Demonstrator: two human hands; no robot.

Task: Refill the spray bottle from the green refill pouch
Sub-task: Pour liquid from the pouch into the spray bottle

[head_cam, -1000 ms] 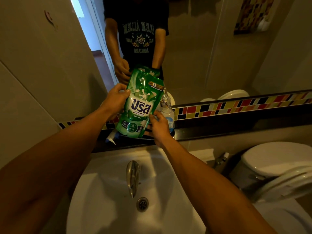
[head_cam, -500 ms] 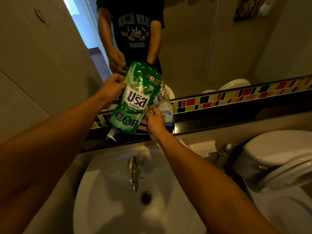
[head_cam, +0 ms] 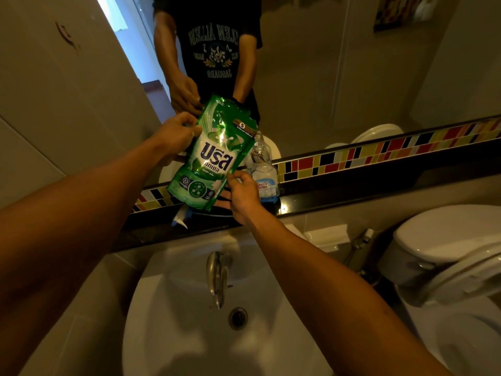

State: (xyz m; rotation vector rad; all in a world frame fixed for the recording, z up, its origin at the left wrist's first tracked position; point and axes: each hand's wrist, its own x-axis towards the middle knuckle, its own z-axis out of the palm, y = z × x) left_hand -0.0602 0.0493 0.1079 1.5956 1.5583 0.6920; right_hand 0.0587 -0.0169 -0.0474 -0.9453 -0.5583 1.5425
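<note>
Head view: two hands hold one green plastic refill pouch [head_cam: 210, 156] above a black counter [head_cam: 339, 194].
Left hand [head_cam: 176, 134] grips its upper edge, right hand [head_cam: 242, 196] pinches its lower corner; one clear uncapped spray bottle [head_cam: 263, 175] stands just behind.

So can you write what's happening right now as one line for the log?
step: pouch held up, not pouring | left hand: holds green pouch top | right hand: at its bottom corner | bottle: open, on ledge
</note>
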